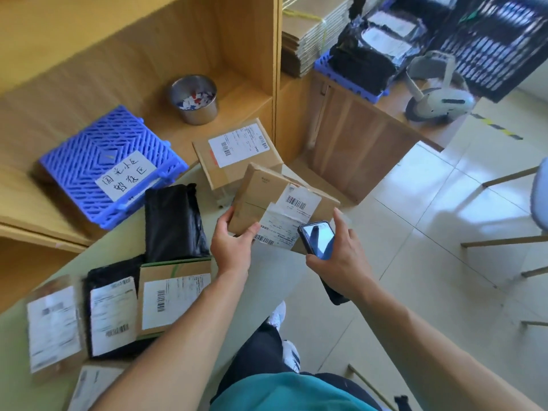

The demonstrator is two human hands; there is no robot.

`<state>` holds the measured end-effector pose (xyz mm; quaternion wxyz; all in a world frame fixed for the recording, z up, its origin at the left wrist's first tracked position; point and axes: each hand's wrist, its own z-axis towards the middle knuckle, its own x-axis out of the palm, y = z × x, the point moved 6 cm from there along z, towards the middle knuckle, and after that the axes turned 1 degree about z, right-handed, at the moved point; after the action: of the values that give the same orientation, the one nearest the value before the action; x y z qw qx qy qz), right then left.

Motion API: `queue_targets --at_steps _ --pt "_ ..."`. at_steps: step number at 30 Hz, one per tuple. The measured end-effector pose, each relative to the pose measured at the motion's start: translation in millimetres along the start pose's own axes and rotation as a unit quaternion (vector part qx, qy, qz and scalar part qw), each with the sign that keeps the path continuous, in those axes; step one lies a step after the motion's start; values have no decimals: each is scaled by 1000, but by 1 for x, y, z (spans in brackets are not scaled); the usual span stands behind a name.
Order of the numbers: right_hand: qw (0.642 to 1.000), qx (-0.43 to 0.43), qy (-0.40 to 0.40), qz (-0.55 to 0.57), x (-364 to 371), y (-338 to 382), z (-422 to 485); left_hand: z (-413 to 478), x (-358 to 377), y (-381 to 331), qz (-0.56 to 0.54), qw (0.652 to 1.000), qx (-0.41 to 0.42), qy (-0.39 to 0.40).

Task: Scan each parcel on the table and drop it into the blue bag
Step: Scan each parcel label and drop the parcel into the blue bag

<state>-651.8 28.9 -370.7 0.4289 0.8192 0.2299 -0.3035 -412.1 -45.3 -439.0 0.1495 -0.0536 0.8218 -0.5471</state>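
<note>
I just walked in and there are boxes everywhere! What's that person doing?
They are scanning parcels. The left hand holds a cardboard parcel by its near corner. The right hand holds a phone just above its white barcode label. More parcels wait on the table: a brown box behind, a black bag to the left, and a few labelled ones nearer. The blue bag is not in view.
</note>
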Motion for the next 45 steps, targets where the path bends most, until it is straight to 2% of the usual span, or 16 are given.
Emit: queue_targets --at_steps 4,7,11,24,31,37,43,45 --pt "997 -78 -18 21 2 29 -18 -17 -44 -12 -15 998 23 -58" --pt "992 -119 12 37 14 54 -39 -39 -90 -18 -25 994 41 -98" --pt "977 -203 29 53 32 98 -81 -73 -158 -24 -95 982 29 -163" --pt "922 -364 126 31 143 221 -209 -181 -381 2 -242 909 41 -338" --pt "888 -438 138 -8 237 297 -304 -239 -539 51 -272 861 55 -427" --pt "853 -475 208 -55 359 342 -392 -297 -674 133 -240 824 -7 -513" --pt "820 -496 273 -81 452 368 -473 -348 -759 201 -264 770 -46 -579" --pt "815 -503 278 -76 470 374 -490 -354 -774 214 -294 766 -62 -568"
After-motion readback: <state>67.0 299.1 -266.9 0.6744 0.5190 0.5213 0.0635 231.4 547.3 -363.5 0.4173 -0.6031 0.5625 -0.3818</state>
